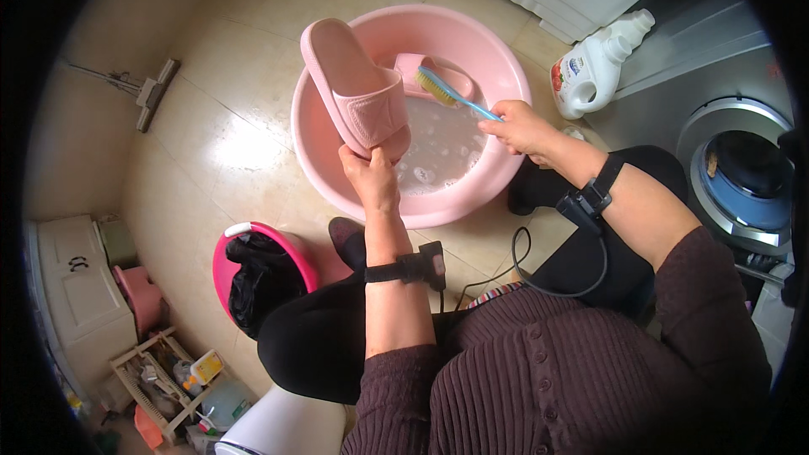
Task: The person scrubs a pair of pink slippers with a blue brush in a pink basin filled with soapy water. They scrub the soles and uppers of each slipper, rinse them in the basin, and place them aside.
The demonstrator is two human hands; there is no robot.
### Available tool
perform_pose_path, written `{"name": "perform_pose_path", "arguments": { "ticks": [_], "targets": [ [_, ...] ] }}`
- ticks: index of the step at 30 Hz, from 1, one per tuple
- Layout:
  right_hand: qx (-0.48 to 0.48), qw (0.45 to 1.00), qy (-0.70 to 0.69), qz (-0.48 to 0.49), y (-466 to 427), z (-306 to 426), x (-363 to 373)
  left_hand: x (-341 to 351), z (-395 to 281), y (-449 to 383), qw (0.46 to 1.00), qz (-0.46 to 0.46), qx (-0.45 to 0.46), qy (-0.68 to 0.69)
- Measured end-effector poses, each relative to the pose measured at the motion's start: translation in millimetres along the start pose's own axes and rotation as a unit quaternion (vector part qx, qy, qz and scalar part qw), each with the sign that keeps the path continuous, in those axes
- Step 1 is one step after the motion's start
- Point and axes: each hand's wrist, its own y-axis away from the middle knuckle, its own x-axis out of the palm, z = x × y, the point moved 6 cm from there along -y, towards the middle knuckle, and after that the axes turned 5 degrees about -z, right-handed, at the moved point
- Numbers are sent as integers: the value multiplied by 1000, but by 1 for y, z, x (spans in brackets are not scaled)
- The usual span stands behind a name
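Note:
My left hand [371, 178] grips a pink slide sandal [354, 79] by its near end, its footbed and strap facing up, above the left part of a pink plastic basin [404, 218]. In my right hand [521, 129] is the blue handle of a scrubbing brush [464, 100]. The brush's yellowish bristles hang over the basin, apart from the held sandal. Behind the brush head, a second pink slide sandal [458, 76] lies in the basin, partly covered by it. Cloudy, sudsy water [436, 145] fills the basin's bottom.
White detergent bottles [594, 72] stand right of the basin by a front-loading washing machine [739, 164]. A bright pink bin [218, 272] with a black bag is at left. A floor squeegee [155, 95] leans against the wall. A cluttered rack [164, 379] stands lower left.

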Motion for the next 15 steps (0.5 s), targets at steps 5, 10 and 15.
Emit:
{"name": "perform_pose_path", "arguments": {
  "ticks": [5,10,15],
  "targets": [
    [-39,996,-78,31,9,41,7,-13,-30,-14,993,18,66,-100],
    [-97,989,-109,-16,22,71,-2,-22,-84,-21,919,30,158,-360],
    [-88,978,-186,-42,17,74,-14,-8,-138,-12,841,64,207,-495]
  ]
}}
